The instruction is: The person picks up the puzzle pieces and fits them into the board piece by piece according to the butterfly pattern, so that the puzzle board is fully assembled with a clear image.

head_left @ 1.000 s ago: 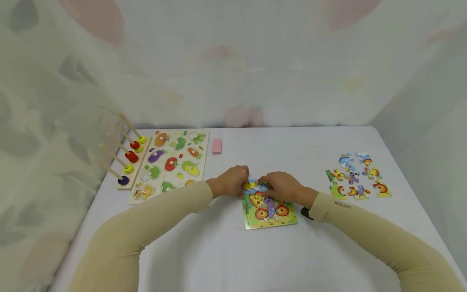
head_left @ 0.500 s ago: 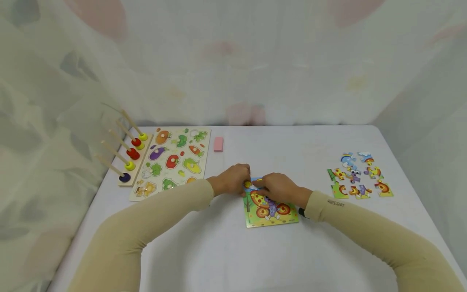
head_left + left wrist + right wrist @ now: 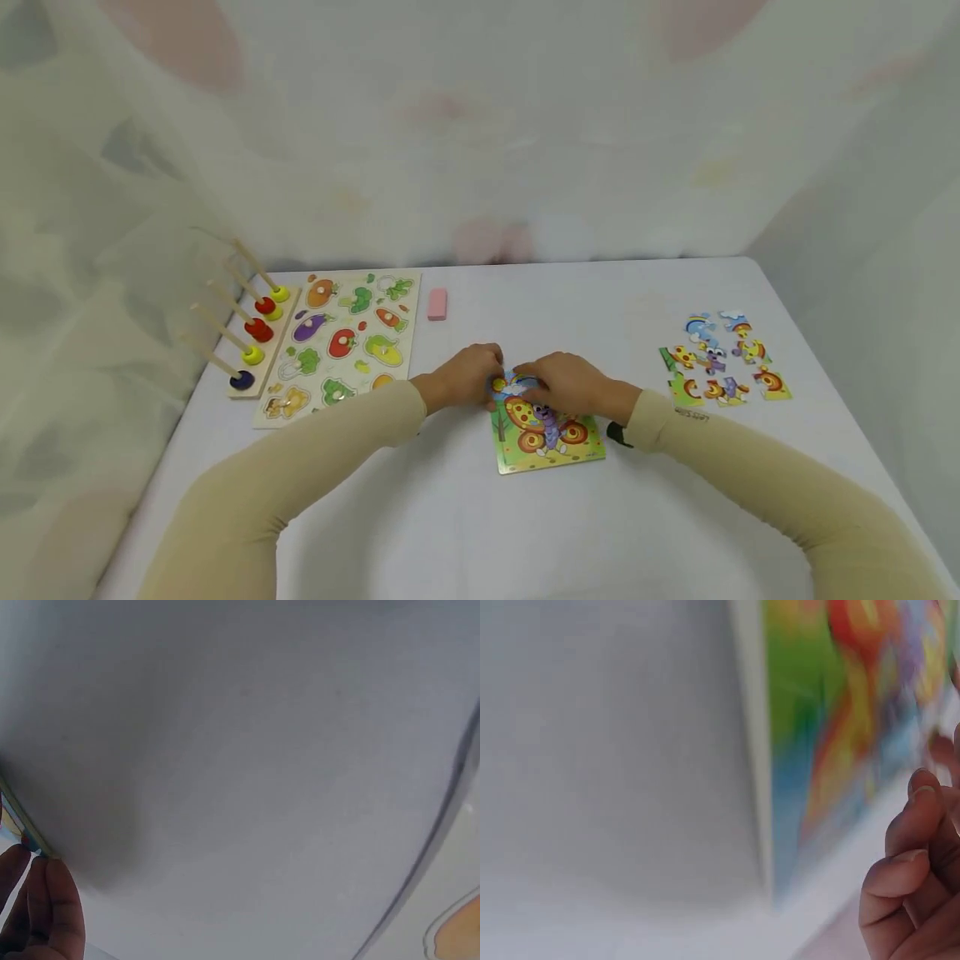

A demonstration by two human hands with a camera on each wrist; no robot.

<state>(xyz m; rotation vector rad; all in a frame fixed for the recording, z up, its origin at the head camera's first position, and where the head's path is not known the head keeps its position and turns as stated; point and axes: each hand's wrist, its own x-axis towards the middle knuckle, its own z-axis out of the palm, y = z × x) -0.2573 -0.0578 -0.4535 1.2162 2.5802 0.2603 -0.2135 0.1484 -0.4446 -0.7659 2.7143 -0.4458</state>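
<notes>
Pale cloth (image 3: pixel 480 158), with faded pink, yellow and grey shapes, hangs across the top and along both sides of the frame. A white table (image 3: pixel 465 533) spreads over the lower middle, under soft light with blurred shadows.

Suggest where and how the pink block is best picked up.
Probably by its two long sides, near mid-length, coming from above. The pink block lies longer front to back than across, nothing touches either long side, and a gap separates it from the vegetable board on its left.
</notes>
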